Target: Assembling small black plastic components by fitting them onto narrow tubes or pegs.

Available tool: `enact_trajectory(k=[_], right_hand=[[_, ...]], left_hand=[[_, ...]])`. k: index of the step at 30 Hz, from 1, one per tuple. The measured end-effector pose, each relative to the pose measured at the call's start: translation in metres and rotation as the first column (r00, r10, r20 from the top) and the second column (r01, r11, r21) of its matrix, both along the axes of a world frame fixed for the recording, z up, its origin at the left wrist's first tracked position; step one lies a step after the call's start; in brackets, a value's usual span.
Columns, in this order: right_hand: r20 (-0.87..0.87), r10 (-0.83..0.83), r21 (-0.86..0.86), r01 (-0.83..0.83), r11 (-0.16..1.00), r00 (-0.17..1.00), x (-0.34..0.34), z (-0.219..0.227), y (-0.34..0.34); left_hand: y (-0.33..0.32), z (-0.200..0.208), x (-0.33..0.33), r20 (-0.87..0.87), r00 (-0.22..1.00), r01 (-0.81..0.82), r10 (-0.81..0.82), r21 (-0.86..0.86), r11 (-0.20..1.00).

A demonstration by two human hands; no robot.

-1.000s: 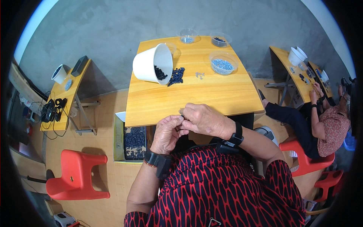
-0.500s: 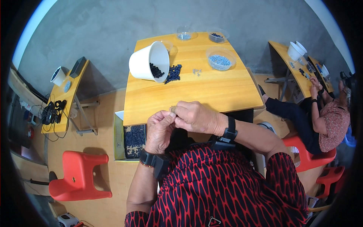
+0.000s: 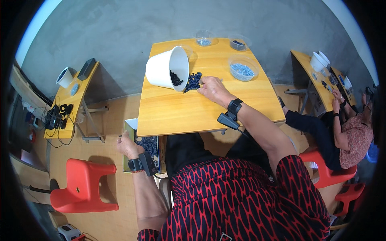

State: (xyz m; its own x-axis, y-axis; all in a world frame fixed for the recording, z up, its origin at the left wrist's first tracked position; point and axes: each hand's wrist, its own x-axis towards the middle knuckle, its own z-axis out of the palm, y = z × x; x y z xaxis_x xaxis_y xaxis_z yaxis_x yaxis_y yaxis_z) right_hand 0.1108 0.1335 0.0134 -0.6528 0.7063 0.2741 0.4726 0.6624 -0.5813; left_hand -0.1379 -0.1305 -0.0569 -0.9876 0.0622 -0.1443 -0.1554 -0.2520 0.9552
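My right hand (image 3: pixel 216 90) is over the table, fingers curled together at the right edge of a pile of small dark blue cylindrical pieces (image 3: pixel 193 82). What its fingertips pinch, if anything, is hidden. The pile spills from a white bucket (image 3: pixel 165 72) lying on its side with more dark pieces (image 3: pixel 175 78) inside. My left hand (image 3: pixel 129 147) is lower, off the table's near left corner, by the rim of a cardboard box (image 3: pixel 130 125) holding many dark pieces (image 3: pixel 148 144). Its fingers are closed; I cannot make out anything in them.
On the yellow table (image 3: pixel 169 116), a clear tub (image 3: pixel 242 69) holds light blue bits; two smaller tubs (image 3: pixel 204 39) stand behind. A red stool (image 3: pixel 82 186) and a side table (image 3: pixel 78 90) are left. At right, another person (image 3: pixel 354 136) sits working at a table.
My hands, together in front of the table before, have parted. The right has reached forward to the dark pile; the left has moved left and down beside the box.
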Motion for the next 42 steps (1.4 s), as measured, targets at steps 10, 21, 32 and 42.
enact_trajectory(k=[10,21,32,42], right_hand=[[-0.076,0.030,-0.020,-0.032,0.999,0.997,0.019,-0.006,-0.005],[-0.508,-0.069,-0.578,-0.280,0.767,0.859,0.053,0.006,-0.084],[-0.387,0.323,-0.341,-0.460,0.820,0.864,0.056,0.006,-0.118],[-0.383,-0.269,-0.416,0.096,0.904,0.884,0.079,-0.008,-0.017]], left_hand=[[0.023,0.030,0.042,-0.246,0.957,-0.158,0.153,-0.002,0.987],[0.044,0.063,0.157,-0.182,0.633,0.770,-0.752,0.053,0.635],[0.040,0.043,0.159,-0.076,0.491,0.868,-0.868,0.120,0.481],[0.041,0.051,0.149,-0.014,0.632,0.759,-0.774,0.212,0.616]])
